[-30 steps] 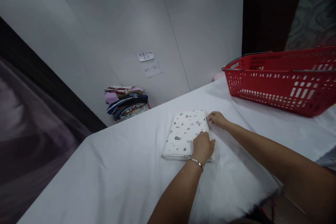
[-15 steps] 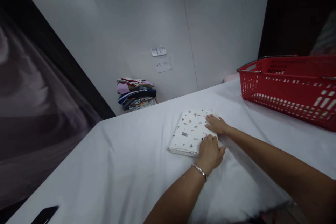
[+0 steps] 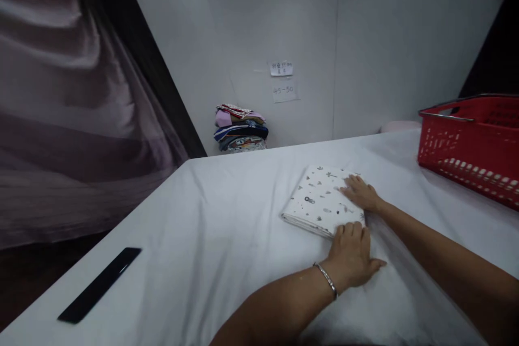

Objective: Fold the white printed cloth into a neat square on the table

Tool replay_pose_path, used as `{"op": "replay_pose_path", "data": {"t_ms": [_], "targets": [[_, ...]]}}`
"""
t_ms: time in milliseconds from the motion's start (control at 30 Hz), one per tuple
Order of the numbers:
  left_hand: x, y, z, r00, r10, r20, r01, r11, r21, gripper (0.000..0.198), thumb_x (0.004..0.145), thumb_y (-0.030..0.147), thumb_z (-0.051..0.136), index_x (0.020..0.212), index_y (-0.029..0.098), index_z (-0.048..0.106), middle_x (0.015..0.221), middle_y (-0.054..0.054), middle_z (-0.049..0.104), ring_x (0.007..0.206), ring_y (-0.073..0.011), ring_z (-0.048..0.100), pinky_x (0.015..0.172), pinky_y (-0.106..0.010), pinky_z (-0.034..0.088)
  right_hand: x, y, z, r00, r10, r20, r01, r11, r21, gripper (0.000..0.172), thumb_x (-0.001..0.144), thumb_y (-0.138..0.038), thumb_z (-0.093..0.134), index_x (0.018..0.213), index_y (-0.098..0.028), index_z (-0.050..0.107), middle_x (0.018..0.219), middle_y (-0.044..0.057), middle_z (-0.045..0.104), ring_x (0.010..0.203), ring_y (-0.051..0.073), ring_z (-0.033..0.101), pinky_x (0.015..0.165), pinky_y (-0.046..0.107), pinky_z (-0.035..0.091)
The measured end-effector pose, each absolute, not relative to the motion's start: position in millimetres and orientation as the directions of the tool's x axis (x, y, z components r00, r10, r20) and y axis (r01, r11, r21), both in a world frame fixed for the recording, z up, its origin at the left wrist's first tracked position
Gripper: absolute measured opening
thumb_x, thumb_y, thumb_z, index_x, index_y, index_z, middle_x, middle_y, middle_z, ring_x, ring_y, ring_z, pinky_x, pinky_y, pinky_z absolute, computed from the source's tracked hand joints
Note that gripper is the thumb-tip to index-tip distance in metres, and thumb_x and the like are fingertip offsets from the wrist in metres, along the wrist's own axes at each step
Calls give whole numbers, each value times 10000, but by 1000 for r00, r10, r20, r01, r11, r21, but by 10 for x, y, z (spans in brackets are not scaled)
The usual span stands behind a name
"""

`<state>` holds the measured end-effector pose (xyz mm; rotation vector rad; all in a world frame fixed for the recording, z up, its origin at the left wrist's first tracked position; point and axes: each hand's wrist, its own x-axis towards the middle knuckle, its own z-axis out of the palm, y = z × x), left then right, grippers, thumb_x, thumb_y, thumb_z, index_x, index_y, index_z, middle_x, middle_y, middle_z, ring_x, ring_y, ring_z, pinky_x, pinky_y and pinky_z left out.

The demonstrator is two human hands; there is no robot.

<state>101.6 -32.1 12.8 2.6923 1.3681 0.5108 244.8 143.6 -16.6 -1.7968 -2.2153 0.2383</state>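
A folded white cloth with small printed figures lies flat on the white-covered table. My right hand rests on its far right part, palm down with the fingers spread. At the near right corner of the cloth is my left hand, with a silver bracelet on its wrist. Its fingertips touch the cloth's edge, and the thumb sticks out to the right, away from the fingers. Neither hand is closed around the cloth.
On the right stands a red plastic basket with metal handles. A long black flat object lies at the table's left side. Beyond the far edge is a pile of folded fabrics by the wall. A pale curtain hangs left.
The view has turned left, showing more of the black object. My left hand has slid from on top of the cloth to its near edge. My right hand remains on the cloth.
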Motion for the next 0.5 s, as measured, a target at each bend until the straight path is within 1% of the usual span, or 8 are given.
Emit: {"op": "replay_pose_path", "data": {"t_ms": [67,133,200,233,300,367,433,500], "targets": [[839,-345,207,603,739,299,699,-671,249,515,840,493,493,1252,189,438,1280,-88,475,1131,-233,424,1007,-382,283,2507,1380,-231,-129,974,185,914,189,-358,606,857,-513,334,1326,-135,397,1462,150,282,1359,302,181,1056,477,249],[590,-268,295,577,738,349,693,-669,269,422,860,419,491,1238,233,452,1357,-45,426,1220,-210,369,1076,-388,197,2560,1267,-286,-60,978,201,876,148,-459,660,841,-519,360,1365,-119,355,1451,150,306,1339,291,250,1058,385,284],[295,-96,356,409,836,365,784,-527,329,393,867,367,479,1232,219,468,1379,-52,408,1260,-196,337,1078,-353,211,2584,1121,-308,-25,990,139,819,100,-566,694,816,-536,406,1392,-158,328,1431,126,354,1274,291,377,1016,350,352],[147,11,370,264,899,350,840,-392,374,393,864,346,479,1229,202,475,1381,-66,406,1270,-198,330,1071,-339,230,2579,1049,-305,-14,995,103,793,73,-604,706,800,-535,436,1398,-177,324,1421,118,373,1238,297,425,990,353,382],[-107,220,369,-19,971,240,886,-94,454,396,854,328,474,1219,174,492,1366,-90,422,1252,-206,364,1035,-316,288,2536,930,-279,3,999,51,767,31,-641,721,771,-499,496,1396,-177,338,1418,125,378,1215,315,448,972,370,399],[-259,364,338,-149,987,53,853,101,513,399,851,332,457,1207,158,502,1288,-99,503,1168,-203,461,967,-293,358,2475,868,-247,9,1000,28,764,11,-645,715,750,-439,532,1385,-155,364,1433,138,347,1243,328,412,991,381,379],[-290,398,293,-176,983,-50,824,175,539,375,850,323,440,1180,165,520,1212,-86,566,1097,-198,517,923,-281,387,2444,869,-231,1,1000,23,765,14,-644,697,733,-385,546,1369,-146,393,1443,141,327,1261,330,388,1002,384,368],[-229,321,247,-177,982,-66,807,184,561,362,839,313,443,1165,175,521,1182,-77,587,1063,-196,539,896,-274,399,2485,922,-236,-3,999,35,764,25,-644,674,716,-340,555,1350,-155,422,1441,134,334,1254,325,401,997,382,375]]}}
